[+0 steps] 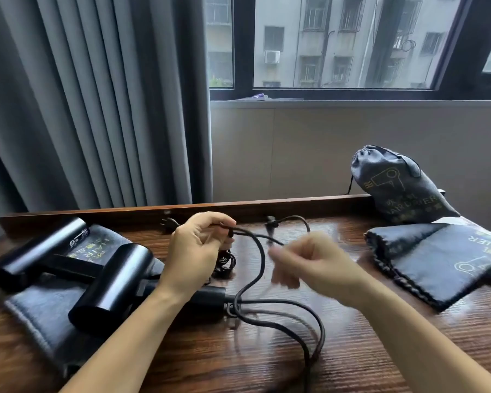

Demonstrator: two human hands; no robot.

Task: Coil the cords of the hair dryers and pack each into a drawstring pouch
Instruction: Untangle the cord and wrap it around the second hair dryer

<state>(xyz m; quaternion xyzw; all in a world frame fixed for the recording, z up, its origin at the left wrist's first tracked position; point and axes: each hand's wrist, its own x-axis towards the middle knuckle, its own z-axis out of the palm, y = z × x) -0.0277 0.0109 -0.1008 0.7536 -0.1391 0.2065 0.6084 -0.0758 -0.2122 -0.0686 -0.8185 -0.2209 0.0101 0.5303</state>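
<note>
forearms (142, 330) above table's (352, 370) near edge

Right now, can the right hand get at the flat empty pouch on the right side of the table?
Probably yes. The right hand is above the table, and nothing stands between it and the flat pouch; it seems to hold the cord, though blurred.

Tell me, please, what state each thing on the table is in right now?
Near dryer: unpacked, lying on a flat pouch.
Far dryer: unpacked, lying down.
Cord: loose, not coiled.
Full pouch: drawn shut.
Right flat pouch: lying flat.
Left hand: pinching the cord.
Right hand: blurred.
</note>
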